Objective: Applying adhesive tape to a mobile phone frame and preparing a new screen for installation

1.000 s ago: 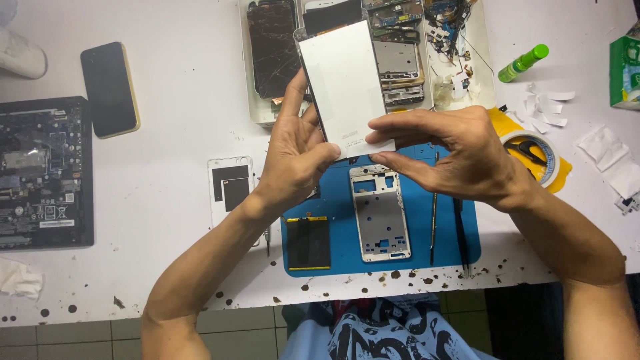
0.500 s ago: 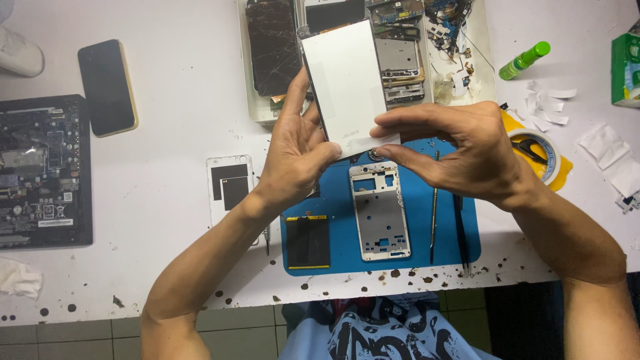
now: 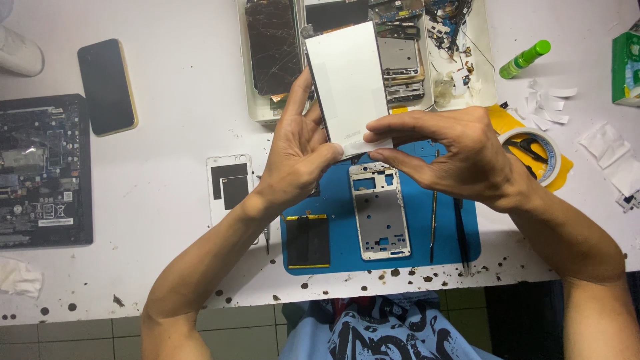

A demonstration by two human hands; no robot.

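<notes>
Both hands grasp a white panel (image 3: 348, 87), lifted above the table in the upper middle of the frame. The left hand (image 3: 299, 155) pinches its lower left edge with thumb in front and fingers behind; the right hand (image 3: 448, 152) nips the lower right corner between thumb and forefinger. The panel's pale back faces the camera, tilted slightly left.

As a judgement, the phone is well stripped down: a bare frame (image 3: 379, 211) lies on the blue mat (image 3: 467, 230) just below the hands, a battery (image 3: 307, 241) beside it at the mat's lower left, and nothing is seated in the frame yet, so fitting appears still to come.

Room to move is tightest above, where the panel's top overlaps a tray (image 3: 257, 110) holding a cracked screen (image 3: 270, 45) and loose parts. To the right of the frame lie two thin tools (image 3: 434, 223), near enough to be knocked. The mat's lower edge sits close to the table (image 3: 173, 80) edge. Open space lies to the left, between the hands and a dark phone (image 3: 107, 85).
</notes>
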